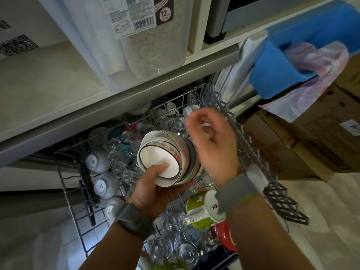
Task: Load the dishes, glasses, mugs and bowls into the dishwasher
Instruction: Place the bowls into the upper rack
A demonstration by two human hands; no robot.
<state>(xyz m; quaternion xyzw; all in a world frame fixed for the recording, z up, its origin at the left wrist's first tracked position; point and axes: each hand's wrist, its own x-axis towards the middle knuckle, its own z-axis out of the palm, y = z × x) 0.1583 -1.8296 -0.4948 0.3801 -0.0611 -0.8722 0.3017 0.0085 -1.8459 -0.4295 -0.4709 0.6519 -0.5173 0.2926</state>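
here the left hand holds a nested stack of bowls tipped on its side over the pulled-out dishwasher rack, its fingers curled round the stack, with the thumb hooked over the lip of the innermost bowl. the right hand hovers just beside the stack at its far side, blurred, its fingers loosely bent and seemingly holding nothing, though the blur makes it hard to be sure. the rack below is already crowded: upturned glasses fill the middle, grey cups sit along the left edge, a green and white mug lies near the right wrist, and a red dish shows under it. the step in hand looks like separating one bowl from the stack to set it down. the next move calls for the right hand to take the outermost bowl, while the left keeps the rest steady, and then to find a free gap, which is scarce here.
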